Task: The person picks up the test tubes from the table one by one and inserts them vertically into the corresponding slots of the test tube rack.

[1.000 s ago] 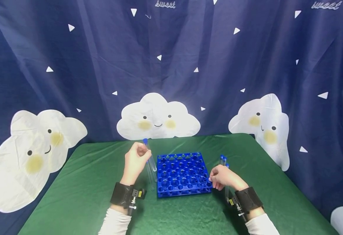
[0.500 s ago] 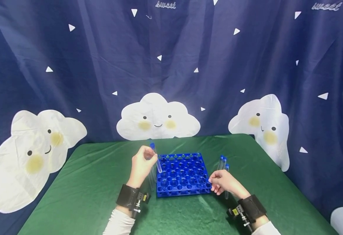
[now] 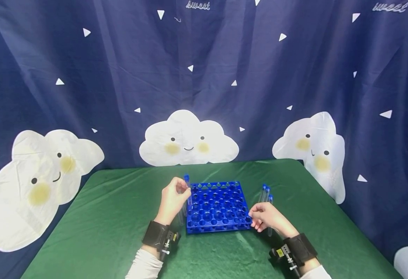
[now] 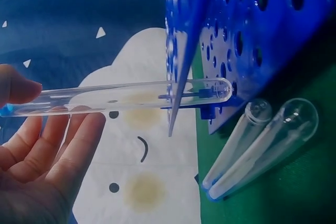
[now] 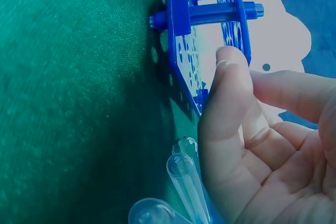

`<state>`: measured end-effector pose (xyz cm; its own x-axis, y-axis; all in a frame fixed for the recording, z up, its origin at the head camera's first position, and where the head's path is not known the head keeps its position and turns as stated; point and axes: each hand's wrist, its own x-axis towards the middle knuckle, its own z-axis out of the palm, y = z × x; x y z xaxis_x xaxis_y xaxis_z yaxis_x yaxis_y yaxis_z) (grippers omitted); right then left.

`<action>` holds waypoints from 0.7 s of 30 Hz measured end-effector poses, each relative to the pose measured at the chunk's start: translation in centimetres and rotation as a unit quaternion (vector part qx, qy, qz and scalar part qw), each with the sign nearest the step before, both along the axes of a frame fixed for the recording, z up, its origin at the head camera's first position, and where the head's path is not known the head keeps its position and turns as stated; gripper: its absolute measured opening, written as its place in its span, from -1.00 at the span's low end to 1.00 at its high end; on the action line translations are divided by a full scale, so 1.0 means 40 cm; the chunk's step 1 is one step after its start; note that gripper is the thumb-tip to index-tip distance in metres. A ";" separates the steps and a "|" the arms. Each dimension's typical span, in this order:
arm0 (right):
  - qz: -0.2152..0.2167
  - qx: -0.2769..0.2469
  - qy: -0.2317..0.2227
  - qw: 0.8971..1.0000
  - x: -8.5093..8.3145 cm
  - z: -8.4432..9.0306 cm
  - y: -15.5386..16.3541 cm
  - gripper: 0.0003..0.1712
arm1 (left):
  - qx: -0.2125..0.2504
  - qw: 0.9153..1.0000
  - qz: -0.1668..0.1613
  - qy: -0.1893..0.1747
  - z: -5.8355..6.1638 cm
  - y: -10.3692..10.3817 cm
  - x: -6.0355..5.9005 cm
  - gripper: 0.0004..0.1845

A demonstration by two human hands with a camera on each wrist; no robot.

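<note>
My left hand point(image 3: 170, 199) pinches a clear test tube point(image 4: 121, 98) with a blue cap between thumb and fingers. In the left wrist view the tube's rounded end reaches past the upper plate of the blue test tube rack point(image 3: 219, 228), into the space above the lower plate. This is at the rack's back left side. The head view has the tube nearly upright, cap on top. At the rack's right front corner, my right hand point(image 3: 268, 215) grips the upper plate's edge between thumb and forefinger.
Two more test tubes point(image 4: 236, 145) lie on the green cloth point(image 3: 113, 217) left of the rack. Several capped tubes point(image 3: 265, 190) lie to its right, partly behind the right hand. A dark blue curtain point(image 3: 204, 89) with clouds hangs behind the table.
My left hand has carried its test tube rightward from beside the rack to the rack's left edge, then lowered it. The right hand stays at the rack's corner; its wrist has shifted slightly.
</note>
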<state>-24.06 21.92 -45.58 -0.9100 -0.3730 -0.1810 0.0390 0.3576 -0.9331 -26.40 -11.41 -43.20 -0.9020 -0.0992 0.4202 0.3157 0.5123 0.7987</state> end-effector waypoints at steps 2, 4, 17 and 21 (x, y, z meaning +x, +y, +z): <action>-0.001 -0.003 -0.002 1.000 -0.001 -0.001 0.002 -0.75 | -0.005 1.000 0.001 -0.003 -0.002 0.000 -0.001 -0.83; -0.001 -0.006 -0.005 1.000 -0.002 -0.003 0.003 -0.75 | -0.010 1.000 0.001 -0.004 -0.003 -0.001 -0.001 -0.83; -0.007 -0.005 -0.003 1.000 -0.002 -0.006 0.002 -0.74 | -0.012 1.000 -0.004 -0.007 -0.005 0.001 -0.002 -0.83; -0.007 -0.004 -0.003 1.000 -0.001 -0.006 0.002 -0.72 | -0.017 1.000 -0.007 -0.006 -0.006 0.004 -0.001 -0.83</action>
